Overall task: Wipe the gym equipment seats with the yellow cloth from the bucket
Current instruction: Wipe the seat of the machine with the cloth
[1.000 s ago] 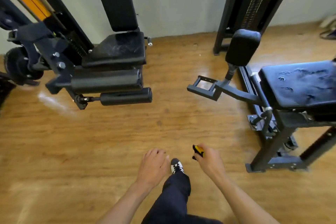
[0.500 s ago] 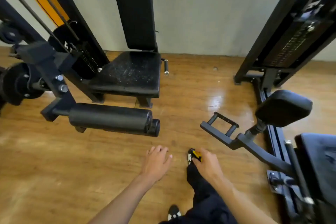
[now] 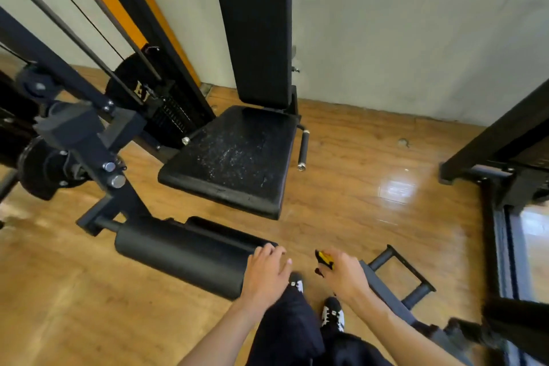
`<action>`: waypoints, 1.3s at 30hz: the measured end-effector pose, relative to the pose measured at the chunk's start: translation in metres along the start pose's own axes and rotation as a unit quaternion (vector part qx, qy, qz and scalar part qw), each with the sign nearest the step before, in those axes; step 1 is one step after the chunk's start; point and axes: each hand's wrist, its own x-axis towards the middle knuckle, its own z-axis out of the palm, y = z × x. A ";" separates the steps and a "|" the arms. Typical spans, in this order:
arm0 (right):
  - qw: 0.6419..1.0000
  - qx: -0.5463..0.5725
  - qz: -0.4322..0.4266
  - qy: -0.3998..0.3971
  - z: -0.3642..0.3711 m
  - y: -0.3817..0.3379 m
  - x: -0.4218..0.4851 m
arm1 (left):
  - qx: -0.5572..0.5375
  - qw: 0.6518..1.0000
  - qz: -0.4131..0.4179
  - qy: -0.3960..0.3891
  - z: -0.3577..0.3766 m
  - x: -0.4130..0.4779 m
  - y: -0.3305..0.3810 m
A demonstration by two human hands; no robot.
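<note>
Seat (image 3: 234,157) nearer, lengthwise out from wall (image 3: 401,38)

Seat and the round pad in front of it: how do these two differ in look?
The seat is a flat, roughly rectangular slab; the roller pad is a cylinder lying on its side. The seat is speckled with pale marks; the roller pad looks plain and matte. The seat sits below the backrest; the roller pad lies nearer the person, by the left hand. Both are black padding on one machine.
</note>
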 end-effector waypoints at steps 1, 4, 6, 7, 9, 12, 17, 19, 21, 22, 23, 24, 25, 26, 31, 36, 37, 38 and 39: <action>1.000 0.000 -0.004 -0.005 -0.005 -0.006 0.013 | -0.005 1.000 -0.004 0.003 -0.005 0.013 -0.001; 1.000 0.005 -0.002 -0.026 -0.009 -0.021 0.053 | -0.024 0.999 -0.003 0.021 -0.023 0.053 -0.010; 0.999 0.011 -0.003 -0.040 -0.009 -0.034 0.080 | -0.035 0.999 0.002 0.039 -0.034 0.086 -0.021; 0.999 0.015 -0.005 -0.044 -0.009 -0.042 0.093 | -0.036 0.998 0.004 0.044 -0.037 0.103 -0.028; 0.998 0.038 -0.001 -0.049 -0.008 -0.056 0.118 | -0.025 0.999 0.008 0.038 -0.042 0.138 -0.044; 0.995 0.088 0.016 -0.050 -0.008 -0.082 0.153 | 0.009 1.000 0.012 0.018 -0.050 0.186 -0.064; 0.983 0.172 0.062 -0.019 0.000 -0.108 0.211 | 0.092 0.993 0.036 -0.068 -0.063 0.255 -0.075; 0.978 0.193 0.074 -0.011 0.009 -0.111 0.230 | 0.130 0.985 0.046 -0.107 -0.062 0.275 -0.078; 0.971 0.222 0.089 0.002 0.020 -0.112 0.246 | 0.158 0.976 0.052 -0.138 -0.059 0.291 -0.083; 0.967 0.237 0.095 0.014 0.027 -0.112 0.254 | 0.171 0.973 0.056 -0.145 -0.056 0.299 -0.086; 0.963 0.248 0.101 0.026 0.034 -0.112 0.260 | 0.181 0.970 0.061 -0.148 -0.053 0.306 -0.090; 0.960 0.256 0.106 0.040 0.039 -0.112 0.265 | 0.191 0.968 0.066 -0.148 -0.050 0.313 -0.095; 0.958 0.261 0.109 0.057 0.043 -0.112 0.269 | 0.197 0.967 0.072 -0.147 -0.046 0.321 -0.100; 0.955 0.263 0.113 0.077 0.047 -0.110 0.273 | 0.201 0.965 0.079 -0.148 -0.042 0.329 -0.105; 0.945 0.269 0.112 0.148 0.063 -0.099 0.296 | 0.250 0.943 0.203 -0.089 -0.027 0.381 -0.135; 0.938 0.274 0.095 0.187 0.084 -0.099 0.315 | 0.240 0.940 0.231 -0.078 -0.012 0.407 -0.159; 0.938 0.276 0.094 0.188 0.090 -0.103 0.317 | 0.230 0.941 0.235 -0.075 -0.008 0.407 -0.163; 0.939 0.271 0.093 0.188 0.097 -0.107 0.318 | 0.220 0.943 0.239 -0.072 -0.004 0.407 -0.167; 0.942 0.261 0.091 0.192 0.103 -0.111 0.318 | 0.210 0.945 0.242 -0.067 -0.001 0.406 -0.170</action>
